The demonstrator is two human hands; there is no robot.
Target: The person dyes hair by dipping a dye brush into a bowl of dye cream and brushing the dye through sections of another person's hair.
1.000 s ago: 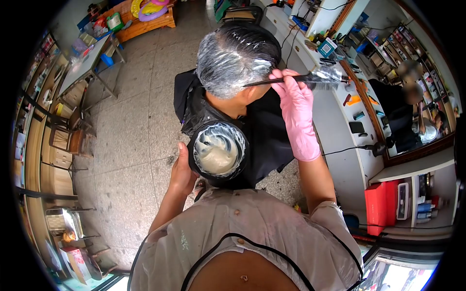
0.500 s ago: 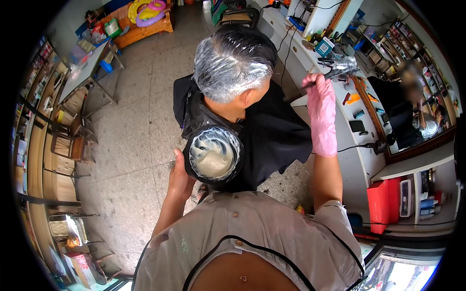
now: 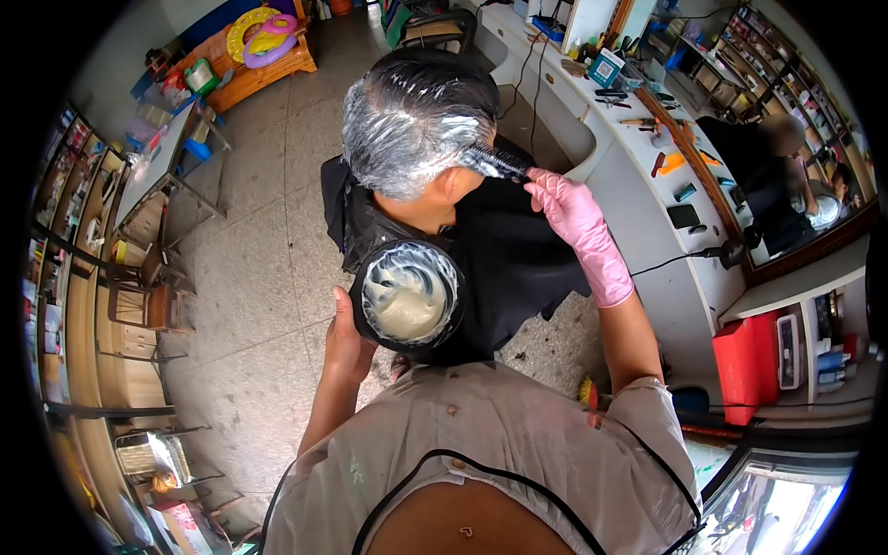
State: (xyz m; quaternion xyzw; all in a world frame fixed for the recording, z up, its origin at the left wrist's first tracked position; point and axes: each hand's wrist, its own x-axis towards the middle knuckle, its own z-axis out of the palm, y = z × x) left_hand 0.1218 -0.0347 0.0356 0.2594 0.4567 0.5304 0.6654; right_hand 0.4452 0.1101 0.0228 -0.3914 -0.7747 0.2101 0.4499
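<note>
Site: hair salon or barber's, small shop type. Evidence:
- A person [image 3: 421,111] wears a black cape [image 3: 527,264]; white paste coats much of the hair.
- Pale cream fills a dark bowl [image 3: 409,298]; a dark brush [image 3: 499,164] touches the hair near the temple.
- Right wall: large framed mirror [image 3: 795,166] above a long white tabletop [image 3: 638,171] scattered with small tools and a QR-code sign [image 3: 606,68]. Black corded appliance [image 3: 731,254] at its edge, type unclear.
- Left wall: tall shelving [image 3: 102,314] with many small goods, labels unreadable.
- Far end: wooden bench [image 3: 291,67] piled with inflatable rings [image 3: 264,39] and bags; mixed use possible.
- Floor [image 3: 254,296]: speckled grey slabs.
</note>
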